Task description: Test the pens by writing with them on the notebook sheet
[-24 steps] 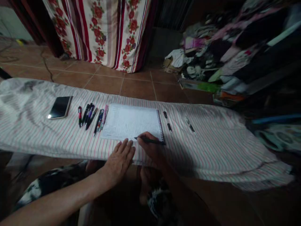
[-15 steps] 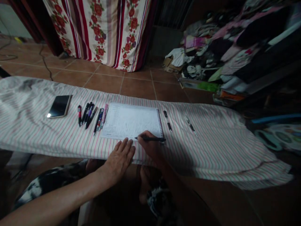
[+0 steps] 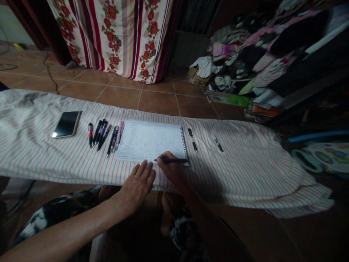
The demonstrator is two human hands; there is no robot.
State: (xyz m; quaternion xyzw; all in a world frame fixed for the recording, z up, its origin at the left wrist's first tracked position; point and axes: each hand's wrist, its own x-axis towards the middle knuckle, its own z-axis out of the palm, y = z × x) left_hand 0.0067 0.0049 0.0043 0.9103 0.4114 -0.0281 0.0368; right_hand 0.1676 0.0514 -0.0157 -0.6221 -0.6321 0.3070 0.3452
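Gripping a black pen, my right hand has its fingers closed around the barrel, and the tip rests on the near edge of the spiral notebook. My left hand lies flat with fingers spread and slightly apart, holding nothing; its fingertips touch the near edge of the notebook, just left of the pen tip.

The notebook lies open on a striped cloth that covers the desk, with its wire binding along the right side. Just left of the notebook, a row of pens lies side by side, roughly parallel, in black, red, purple and pink. Farther left of the notebook, beyond those pens, a phone lies face up with a dark screen. Just right of the notebook lies another dark pen, and farther right a thinner one.

Beyond the notebook, a floral curtain hangs over the tiled floor, and a pile of clothes sits to the far right.
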